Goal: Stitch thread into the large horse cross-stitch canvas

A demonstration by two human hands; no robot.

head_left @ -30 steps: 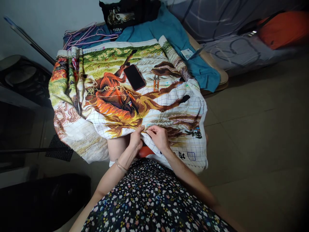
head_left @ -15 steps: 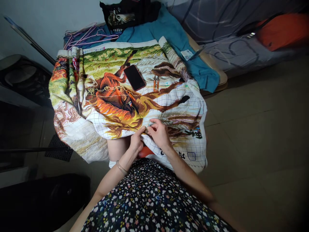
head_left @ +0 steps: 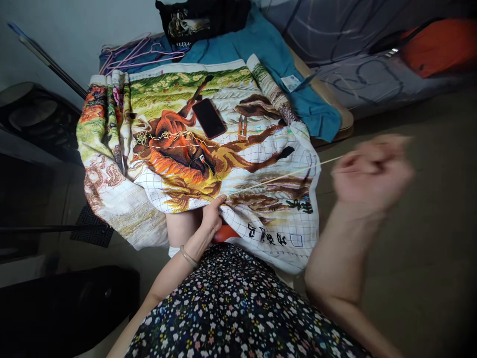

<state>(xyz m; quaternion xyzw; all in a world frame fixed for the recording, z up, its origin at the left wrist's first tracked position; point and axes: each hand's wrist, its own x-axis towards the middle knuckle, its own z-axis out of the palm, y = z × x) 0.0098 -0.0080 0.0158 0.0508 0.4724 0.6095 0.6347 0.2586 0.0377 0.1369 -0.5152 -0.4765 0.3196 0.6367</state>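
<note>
Across my lap lies a large cross-stitch canvas (head_left: 257,174) with a horse picture, its sides rolled. My left hand (head_left: 212,215) grips its near edge, thumb on top and fingers underneath. Far out to the right, my right hand (head_left: 372,171) is raised and blurred, with its fingers closed on a pale thread (head_left: 283,176). That thread runs taut to the canvas beside my left thumb. Any needle in the fingers is too blurred to see. On the canvas rest a dark phone (head_left: 209,118), orange thread snips (head_left: 243,129) and a loose tangle of yellow thread (head_left: 143,139).
Behind the canvas, a teal cloth (head_left: 324,112) covers a low surface holding pink hangers (head_left: 139,57) and a black bag (head_left: 204,22). An orange bag (head_left: 439,47) lies at the right. A black rounded object (head_left: 67,308) stands at the lower left.
My right hand has swung from beside the left hand out to the right and up, drawing the loose thread straight. The left hand stays at the canvas edge.
</note>
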